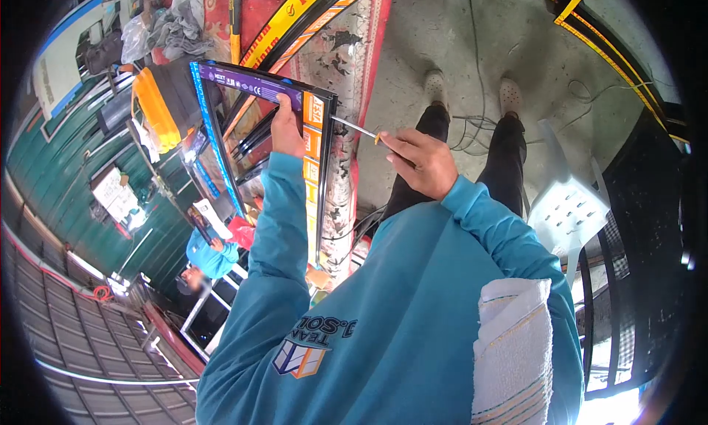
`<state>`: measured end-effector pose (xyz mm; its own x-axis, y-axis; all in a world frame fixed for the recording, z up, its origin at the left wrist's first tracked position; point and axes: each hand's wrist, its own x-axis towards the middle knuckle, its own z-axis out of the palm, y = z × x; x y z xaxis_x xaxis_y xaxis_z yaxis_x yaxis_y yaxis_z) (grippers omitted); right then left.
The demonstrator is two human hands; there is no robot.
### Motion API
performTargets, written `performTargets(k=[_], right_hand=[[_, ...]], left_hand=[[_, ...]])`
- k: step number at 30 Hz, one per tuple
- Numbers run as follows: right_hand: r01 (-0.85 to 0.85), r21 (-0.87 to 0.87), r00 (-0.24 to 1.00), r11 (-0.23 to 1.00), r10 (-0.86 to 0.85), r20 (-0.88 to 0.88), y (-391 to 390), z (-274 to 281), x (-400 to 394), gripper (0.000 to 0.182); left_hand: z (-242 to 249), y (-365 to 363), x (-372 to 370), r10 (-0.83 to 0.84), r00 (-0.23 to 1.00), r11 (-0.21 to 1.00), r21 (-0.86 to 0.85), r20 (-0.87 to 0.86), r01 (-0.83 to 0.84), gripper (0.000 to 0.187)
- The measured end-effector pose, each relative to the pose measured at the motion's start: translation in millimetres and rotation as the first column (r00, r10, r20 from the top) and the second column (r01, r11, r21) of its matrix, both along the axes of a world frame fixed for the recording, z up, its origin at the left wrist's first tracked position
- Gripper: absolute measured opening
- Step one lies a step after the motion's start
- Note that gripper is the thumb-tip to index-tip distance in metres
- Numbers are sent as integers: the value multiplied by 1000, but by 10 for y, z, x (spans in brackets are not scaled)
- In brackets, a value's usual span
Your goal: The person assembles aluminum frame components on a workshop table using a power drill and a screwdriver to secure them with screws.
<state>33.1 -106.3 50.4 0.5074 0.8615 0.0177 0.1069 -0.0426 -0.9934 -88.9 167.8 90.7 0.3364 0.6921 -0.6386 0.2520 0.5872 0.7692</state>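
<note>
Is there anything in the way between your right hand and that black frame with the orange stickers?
Only the screwdriver held in the right hand spans the gap to the edge of the frame. Nothing else visible stands between them.

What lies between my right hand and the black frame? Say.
The head view shows a slim metal tool spanning from the right hand to the frame.

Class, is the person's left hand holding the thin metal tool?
No, the left hand grips the labelled frame, while the right hand holds that tool.
</note>
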Motion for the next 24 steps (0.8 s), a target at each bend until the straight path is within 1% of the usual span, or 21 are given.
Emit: performTargets(k=[2, 3, 4, 5, 6, 7, 8, 9, 10, 11, 12, 13, 14, 15, 16, 17, 18, 19, 21, 23, 24], right_hand=[[51, 86, 980, 995, -33, -196, -2, 7, -21, 39], [52, 88, 980, 995, -34, -198, 10, -15, -107, 39], [111, 94, 892, 989, -57, -449, 34, -49, -230, 38], [167, 83, 741, 982, -70, -668, 34, -100, -318, 37], [168, 83, 741, 982, -71, -667, 22, -70, -240, 37], [37, 3, 413, 999, -13, -911, -9, -3, -90, 37], [-116, -17, 8, 993, -17, -1000, -36, 53, 19, 38], [-115, -20, 5, 993, -19, -1000, -38, 67, 83, 38], [-139, 18, -75, 990, 8, -997, -21, 55, 149, 39], [-158, 58, -156, 986, 33, -987, -6, 37, 177, 41], [-158, 58, -160, 986, 32, -987, 10, 21, 169, 41], [-182, 11, 163, 983, 42, -986, 42, 7, 157, 41], [-189, -41, 469, 981, 53, -882, 72, 4, 143, 43], [-185, -41, 466, 982, 51, -883, 85, 58, 162, 43], [-94, -61, 871, 994, 52, -488, 81, 141, 187, 41], [-9, -31, 998, 999, 11, 61, 70, 213, 187, 39], [-9, -33, 998, 999, 11, 59, 60, 261, 152, 39], [-5, -73, 993, 997, 14, 119, 55, 298, 122, 40], [-1, -109, 984, 994, 20, 178, 72, 277, 116, 40], [26, -19, 981, 999, -29, -190, 92, 226, 92, 39], [26, -18, 981, 1000, -29, -191, 114, 168, 42, 39]], left_hand=[[-10, 12, -19, 17, 1000, 1000, 0, 14, -17, 38], [-59, 41, -76, 12, 1000, 1000, 20, -9, -12, 39], [-42, 26, -27, 7, 1000, 999, 39, -30, -6, 41], [-36, -33, 12, 47, 997, 995, 89, -55, -42, 40], [-135, 153, -183, 46, 998, 995, 89, -54, -41, 40], [-318, 486, -555, -151, 950, 968, -153, 275, 198, 39], [-244, 371, -446, -134, 976, 984, -97, 169, 152, 38], [-161, 249, -326, -109, 992, 993, -41, 57, 112, 37], [-77, 125, -203, -77, 995, 997, 12, -57, 78, 37], [66, 3, -10, -23, 998, 999, 20, -66, 25, 36], [126, -41, 73, 30, 997, 999, 29, -74, -28, 36], [53, 59, -50, -4, 998, 1000, 20, -64, 5, 36], [15, 142, -204, -5, 998, 1000, 21, -67, 7, 36], [48, 163, -237, -203, 972, 967, 129, -119, 218, 35], [43, 171, -256, -301, 942, 930, 173, -152, 325, 34], [39, 178, -275, -388, 902, 879, 218, -188, 423, 34], [165, 58, -52, -268, 956, 955, 100, -114, 280, 38], [224, -8, 80, -132, 990, 991, -29, -56, 131, 45], [157, 53, 38, -178, 983, 984, 9, -52, 178, 46], [124, 82, -32, -230, 972, 970, 64, -55, 233, 49], [117, 90, -38, -229, 972, 970, 65, -56, 233, 49]])
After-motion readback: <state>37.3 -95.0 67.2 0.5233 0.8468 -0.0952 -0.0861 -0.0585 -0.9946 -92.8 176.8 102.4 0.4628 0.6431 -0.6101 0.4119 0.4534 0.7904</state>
